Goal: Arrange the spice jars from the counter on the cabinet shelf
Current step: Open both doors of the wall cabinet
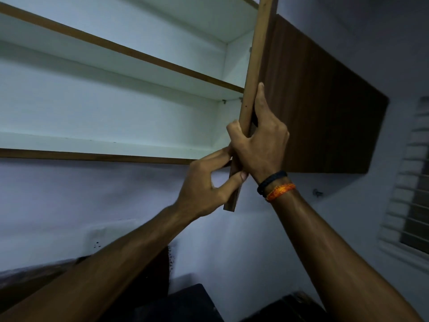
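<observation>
Both the right hand (257, 145) and left hand (209, 184) are gripping the cabinet door (249, 89) edge, at five o'clock from the bare cabinet shelf (104, 141). No spice jars are showing. Fingers curled round the edge are risking a pinch if the door swings.

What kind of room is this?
Probably a kitchen: a wall cabinet with white shelves, its wooden door held by both hands, and a louvred window beside it.
</observation>
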Tool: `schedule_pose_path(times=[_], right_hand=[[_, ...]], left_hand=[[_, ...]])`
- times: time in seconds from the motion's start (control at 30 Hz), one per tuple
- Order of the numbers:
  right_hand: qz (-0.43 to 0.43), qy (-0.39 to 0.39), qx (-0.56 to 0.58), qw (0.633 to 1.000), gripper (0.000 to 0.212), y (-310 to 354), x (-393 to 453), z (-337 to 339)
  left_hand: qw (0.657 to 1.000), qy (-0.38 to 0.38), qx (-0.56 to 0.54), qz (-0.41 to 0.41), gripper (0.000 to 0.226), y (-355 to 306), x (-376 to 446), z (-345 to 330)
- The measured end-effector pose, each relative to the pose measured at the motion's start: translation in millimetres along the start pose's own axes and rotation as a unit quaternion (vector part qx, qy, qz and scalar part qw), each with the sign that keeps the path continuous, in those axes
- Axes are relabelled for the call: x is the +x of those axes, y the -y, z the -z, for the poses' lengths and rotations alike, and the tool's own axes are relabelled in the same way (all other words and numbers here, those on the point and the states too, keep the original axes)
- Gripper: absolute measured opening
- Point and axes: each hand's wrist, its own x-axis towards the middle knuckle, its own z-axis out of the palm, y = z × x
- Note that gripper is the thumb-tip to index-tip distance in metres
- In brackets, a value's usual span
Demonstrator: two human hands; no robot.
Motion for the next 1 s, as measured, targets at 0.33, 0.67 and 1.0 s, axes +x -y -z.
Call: schedule_pose_path(times=[0.33,0.67,1.0], right_hand=[[-0.043,-0.017,-0.005,0.999,0.069,-52,-3,72],[-0.079,-0.030,-0.083,0.993,0.075,-93,-2,113],[-0.092,-0.030,-0.239,0.966,0.072,-169,-3,147]], left_hand=[[0.989,0.142,-0.043,-0.013,0.093,-7,10,-85],[0.976,0.202,-0.059,-0.062,0.095,-5,25,-151],[0.954,0.289,0.039,-0.075,0.089,2,56,-212]])
